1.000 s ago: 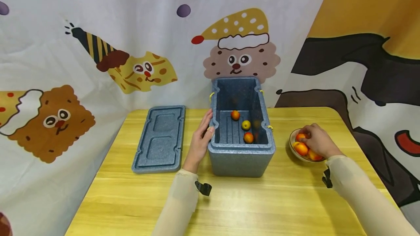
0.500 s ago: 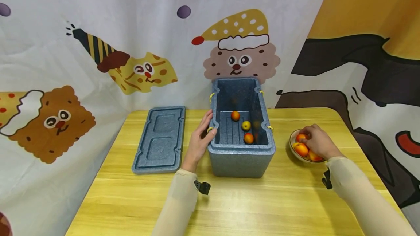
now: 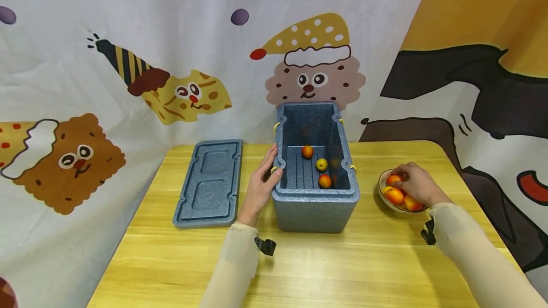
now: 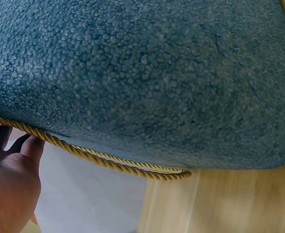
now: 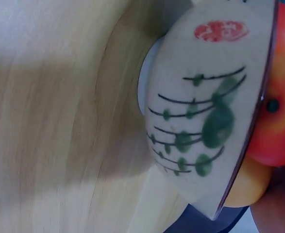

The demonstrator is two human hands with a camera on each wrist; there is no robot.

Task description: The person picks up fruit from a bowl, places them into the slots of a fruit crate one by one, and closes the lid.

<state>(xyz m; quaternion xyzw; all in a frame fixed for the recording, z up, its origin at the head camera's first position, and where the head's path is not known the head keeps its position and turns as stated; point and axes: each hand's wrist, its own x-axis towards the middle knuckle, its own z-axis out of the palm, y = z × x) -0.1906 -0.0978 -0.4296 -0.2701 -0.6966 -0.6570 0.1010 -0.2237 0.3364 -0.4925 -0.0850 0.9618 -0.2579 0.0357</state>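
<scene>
A blue-grey foam box (image 3: pixel 314 213) stands lidless on the table, with several round fruits inside, among them a yellow fruit (image 3: pixel 321 164) and an orange-red fruit (image 3: pixel 325 181). Along its left side lies my left hand (image 3: pixel 259 184), fingers extended and thumb at the rim. The left wrist view shows the fingertips beside a yellow rope (image 4: pixel 108 162). My right hand (image 3: pixel 417 184) reaches into a painted bowl (image 5: pixel 195 97), thumb and fingers pinching a red-orange fruit (image 3: pixel 394 181). Close under that hand sit another orange fruit (image 3: pixel 395 196) and a red-yellow fruit (image 3: pixel 412 203).
Left of the box, a matching foam lid (image 3: pixel 208 184) lies flat on the wooden table (image 3: pixel 317 270). A printed cloth (image 3: pixel 205 23) hangs behind the table. Short yellow rope (image 3: pixel 353 168) shows at the box's right rim.
</scene>
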